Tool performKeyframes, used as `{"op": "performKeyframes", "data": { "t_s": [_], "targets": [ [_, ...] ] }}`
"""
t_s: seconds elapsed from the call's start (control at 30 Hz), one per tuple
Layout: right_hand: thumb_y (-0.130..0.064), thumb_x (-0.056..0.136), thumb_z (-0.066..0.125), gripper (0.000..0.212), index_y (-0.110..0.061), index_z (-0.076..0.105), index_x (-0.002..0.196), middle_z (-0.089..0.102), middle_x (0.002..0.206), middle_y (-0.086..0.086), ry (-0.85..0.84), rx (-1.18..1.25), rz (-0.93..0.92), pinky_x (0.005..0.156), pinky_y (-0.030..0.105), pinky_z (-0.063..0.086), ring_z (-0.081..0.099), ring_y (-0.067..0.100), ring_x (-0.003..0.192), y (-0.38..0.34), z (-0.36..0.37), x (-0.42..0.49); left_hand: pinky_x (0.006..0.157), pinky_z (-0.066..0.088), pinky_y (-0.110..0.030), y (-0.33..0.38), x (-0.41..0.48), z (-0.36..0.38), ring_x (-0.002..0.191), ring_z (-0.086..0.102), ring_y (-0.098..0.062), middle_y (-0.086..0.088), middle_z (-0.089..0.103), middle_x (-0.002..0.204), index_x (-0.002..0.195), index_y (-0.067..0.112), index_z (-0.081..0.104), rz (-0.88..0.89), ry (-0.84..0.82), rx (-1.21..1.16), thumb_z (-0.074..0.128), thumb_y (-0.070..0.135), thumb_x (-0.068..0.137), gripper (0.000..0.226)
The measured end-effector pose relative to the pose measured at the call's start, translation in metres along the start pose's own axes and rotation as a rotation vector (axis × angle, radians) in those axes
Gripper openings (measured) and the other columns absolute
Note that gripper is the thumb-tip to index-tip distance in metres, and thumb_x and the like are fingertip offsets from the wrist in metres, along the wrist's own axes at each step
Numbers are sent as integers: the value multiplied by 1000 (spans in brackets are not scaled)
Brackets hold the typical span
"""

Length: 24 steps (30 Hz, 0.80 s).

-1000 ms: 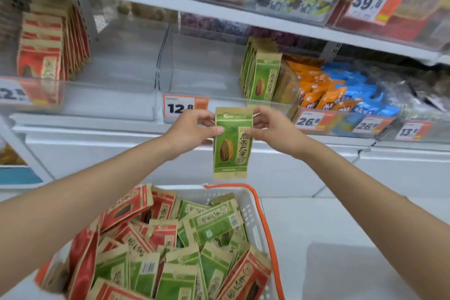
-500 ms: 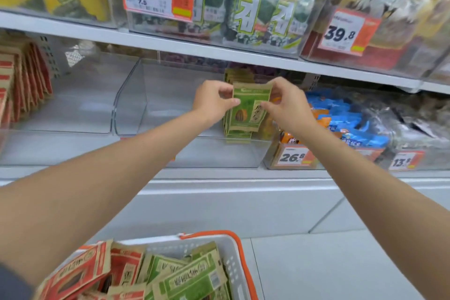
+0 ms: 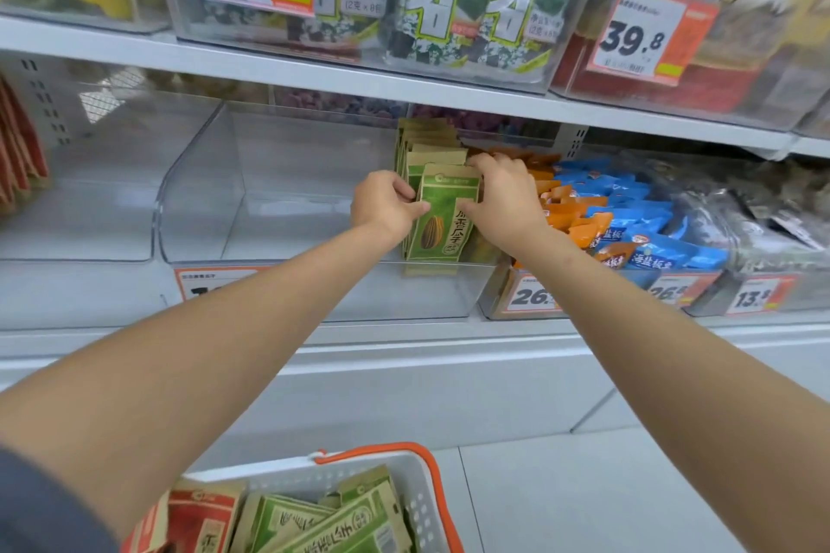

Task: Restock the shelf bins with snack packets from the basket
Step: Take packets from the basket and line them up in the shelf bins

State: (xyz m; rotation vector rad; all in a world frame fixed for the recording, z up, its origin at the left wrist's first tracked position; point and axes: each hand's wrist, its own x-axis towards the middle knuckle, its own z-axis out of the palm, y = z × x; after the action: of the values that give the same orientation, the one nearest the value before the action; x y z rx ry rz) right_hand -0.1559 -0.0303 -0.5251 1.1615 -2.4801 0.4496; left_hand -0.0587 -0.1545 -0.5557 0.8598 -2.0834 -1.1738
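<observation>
Both hands reach into the clear bin (image 3: 287, 211), the left hand (image 3: 384, 206) and right hand (image 3: 503, 198) pinching the side edges of a green packet (image 3: 442, 216) held upright at the front of the packet row (image 3: 426, 148), above the basket (image 3: 417, 503).

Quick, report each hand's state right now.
Left hand: pinching the green packet by its left edge.
Right hand: holding the same packet's right edge.

A long white metal shelf board (image 3: 314, 74) ran across the far side above a plain white base panel (image 3: 426, 382). Pale grey floor tiles (image 3: 584, 498) lay near right, evenly lit.
</observation>
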Motion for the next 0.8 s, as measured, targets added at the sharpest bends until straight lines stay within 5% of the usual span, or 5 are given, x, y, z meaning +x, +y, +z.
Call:
{"op": "performKeyframes", "data": {
  "t_s": [0.33, 0.53, 0.63, 0.8],
  "targets": [
    [-22, 84, 69, 63, -18, 42, 141, 48, 134, 9, 93, -27, -26, 102, 40, 32, 39, 29, 125, -5, -4, -17, 84, 53, -31, -4, -11, -12, 91, 65, -19, 0, 68, 87, 72, 20, 57, -73, -42, -2, 84, 30, 74, 28],
    [-12, 84, 65, 38, -15, 60, 121, 58, 119, 5, 151, 120, -137, 98, 38, 34, 47, 26, 116, -36, -13, -64, 61, 39, -25, -1, -54, -41, 63, 53, -13, 9, 54, 62, 65, 23, 52, 79, -35, 64, 78, 21, 80, 30],
    [-7, 80, 66, 29, -11, 66, 109, 65, 105, 6, 63, 215, -200, 91, 39, 39, 54, 28, 103, -59, -8, -99, 59, 39, -26, -11, -91, -64, 60, 53, -11, 10, 55, 58, 63, 23, 52, 134, -92, 147, 75, 20, 79, 28],
    [-5, 79, 64, 24, -9, 68, 102, 66, 96, 5, -321, 373, -154, 86, 35, 46, 57, 23, 91, -99, 17, -172, 59, 44, -26, -62, -159, -111, 62, 57, -13, 6, 61, 64, 67, 23, 57, 74, -270, 226, 73, 16, 80, 22]
  ]
}}
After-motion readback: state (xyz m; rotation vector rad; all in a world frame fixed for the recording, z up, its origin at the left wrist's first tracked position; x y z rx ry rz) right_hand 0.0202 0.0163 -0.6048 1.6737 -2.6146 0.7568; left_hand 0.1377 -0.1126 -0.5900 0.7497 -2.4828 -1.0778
